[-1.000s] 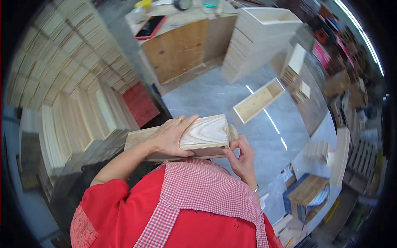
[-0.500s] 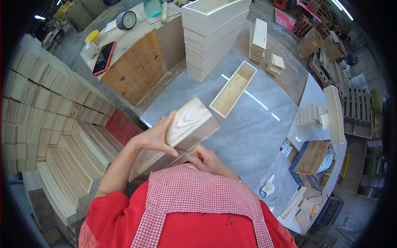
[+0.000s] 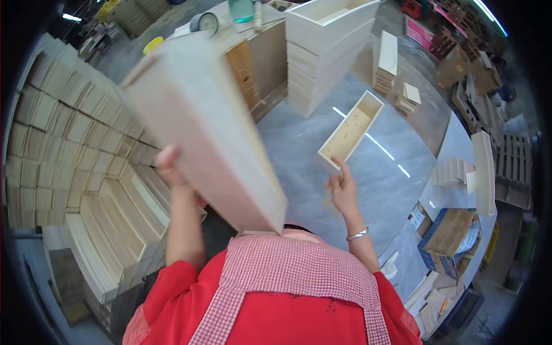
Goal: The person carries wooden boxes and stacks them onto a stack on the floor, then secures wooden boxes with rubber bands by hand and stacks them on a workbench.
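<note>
A long, pale wooden box (image 3: pixel 201 132) is raised and tilted in front of me, blurred by motion. My left hand (image 3: pixel 171 167) grips its left side; part of the fingers is hidden behind it. The box's lower end is close to my checked apron (image 3: pixel 299 261). On the grey table lies a second, narrow wooden box (image 3: pixel 352 129), open side up, with small dark marks on its floor. My right hand (image 3: pixel 344 190) is at this box's near end, index finger over the rim and thumb just outside it.
A tall stack of wooden boxes (image 3: pixel 325 57) stands at the table's far side, with thin board piles (image 3: pixel 386 60) beside it. Many stacked boxes (image 3: pixel 86 132) fill the left. A cardboard carton (image 3: pixel 451 236), wood pieces (image 3: pixel 434 305) and a white glove (image 3: pixel 390 265) are on the right.
My left hand has lifted the box and swung it upright to the left. My right hand has moved from near my apron out to the near end of the box on the table.
</note>
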Tool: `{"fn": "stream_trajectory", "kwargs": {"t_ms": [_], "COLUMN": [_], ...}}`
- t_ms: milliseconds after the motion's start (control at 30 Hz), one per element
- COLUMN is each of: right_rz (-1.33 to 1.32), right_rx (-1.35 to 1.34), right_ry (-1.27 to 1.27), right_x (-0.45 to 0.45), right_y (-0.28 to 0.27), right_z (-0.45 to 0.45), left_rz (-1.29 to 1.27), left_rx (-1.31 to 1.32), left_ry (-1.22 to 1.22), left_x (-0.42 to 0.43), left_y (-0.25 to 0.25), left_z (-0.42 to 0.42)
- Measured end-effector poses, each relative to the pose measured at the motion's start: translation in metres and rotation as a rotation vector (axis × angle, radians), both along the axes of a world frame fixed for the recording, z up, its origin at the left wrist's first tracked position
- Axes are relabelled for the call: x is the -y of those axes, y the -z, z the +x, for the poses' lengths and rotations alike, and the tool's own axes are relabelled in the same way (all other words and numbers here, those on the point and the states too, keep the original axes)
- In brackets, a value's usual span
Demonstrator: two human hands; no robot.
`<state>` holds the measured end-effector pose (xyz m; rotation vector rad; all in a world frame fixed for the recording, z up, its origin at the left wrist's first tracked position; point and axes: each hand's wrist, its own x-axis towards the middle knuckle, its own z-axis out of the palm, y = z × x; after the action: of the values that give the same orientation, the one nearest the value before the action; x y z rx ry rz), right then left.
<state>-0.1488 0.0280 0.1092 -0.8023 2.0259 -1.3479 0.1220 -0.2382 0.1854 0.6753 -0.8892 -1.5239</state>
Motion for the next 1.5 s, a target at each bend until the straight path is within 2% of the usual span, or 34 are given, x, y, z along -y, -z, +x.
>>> {"fn": "stream_trajectory", "kwargs": {"t_ms": [67,100,200,233,300,367,400,433,467,500,533,633,733,800,900,1000,1100,1133,1267,1367,1467,1500], "right_rz": [-0.228,-0.325,-0.340,-0.297,-0.533,-0.464,-0.430,-0.404,-0.359,-0.357,-0.349,-0.225,-0.207,-0.218,-0.122,0.112,0.217,0.255,0.338,0.427,0.502,0.504], "right_rx": [0.042,0.066,0.058,0.047,0.112,-0.113,-0.111,-0.190,-0.273,-0.405,-0.521,-0.677,-0.192,-0.367,-0.537,-0.613,-0.685,-0.685,-0.774,-0.836,-0.834,-0.831], "right_ry": [-0.086,-0.109,-0.123,-0.124,0.057,0.221,0.330,0.367,0.436,0.492,0.542,0.660,0.925,1.006,1.028,0.967,0.967,0.974,1.027,0.991,0.926,0.900], "right_x": [0.024,0.031,0.027,0.023,0.015,-0.007,-0.014,-0.023,-0.027,-0.028,-0.029,-0.034,-0.059,-0.074,-0.088,-0.115,-0.140,-0.153,-0.210,-0.232,-0.242,-0.250], "right_y": [-0.037,-0.058,-0.078,-0.081,-0.073,-0.050,-0.049,-0.052,-0.046,-0.044,-0.045,-0.052,-0.051,-0.056,-0.022,-0.001,-0.003,-0.005,-0.029,-0.043,-0.037,-0.034], "right_z": [0.009,0.016,0.029,0.035,0.042,0.033,0.031,0.029,0.027,0.027,0.026,0.016,-0.017,-0.039,-0.080,-0.130,-0.163,-0.175,-0.236,-0.257,-0.263,-0.264], "left_rz": [0.090,0.121,0.177,0.217,0.270,0.240,0.128,-0.110,-0.284,-0.550,-0.694,-0.563,-0.513,-0.525,-0.269,-0.154,-0.243,-0.317,-0.234,-0.654,-0.423,-0.265], "left_rx": [-0.082,-0.218,-0.220,-0.155,-0.043,0.162,0.280,0.419,0.465,0.478,0.610,0.754,0.696,0.609,0.317,0.482,0.513,0.546,0.409,0.439,0.450,0.459], "left_ry": [0.400,0.561,0.703,0.744,0.839,0.887,0.915,1.016,0.987,0.874,0.847,0.840,0.789,0.785,0.954,1.064,1.212,1.334,1.543,1.360,1.349,1.406], "left_x": [-0.026,-0.031,-0.040,-0.043,-0.048,-0.061,-0.080,-0.084,-0.109,-0.115,-0.127,-0.152,-0.147,-0.145,-0.158,-0.154,-0.174,-0.181,-0.191,-0.208,-0.217,-0.213], "left_y": [-0.017,-0.024,-0.032,-0.029,-0.020,-0.025,-0.052,-0.036,-0.045,-0.006,-0.004,-0.023,-0.016,-0.019,-0.054,-0.060,-0.046,-0.043,-0.044,-0.023,-0.041,-0.039], "left_z": [-0.050,-0.075,-0.122,-0.131,-0.155,-0.184,-0.194,-0.187,-0.183,-0.189,-0.188,-0.198,-0.214,-0.222,-0.236,-0.253,-0.270,-0.276,-0.311,-0.338,-0.354,-0.362]}}
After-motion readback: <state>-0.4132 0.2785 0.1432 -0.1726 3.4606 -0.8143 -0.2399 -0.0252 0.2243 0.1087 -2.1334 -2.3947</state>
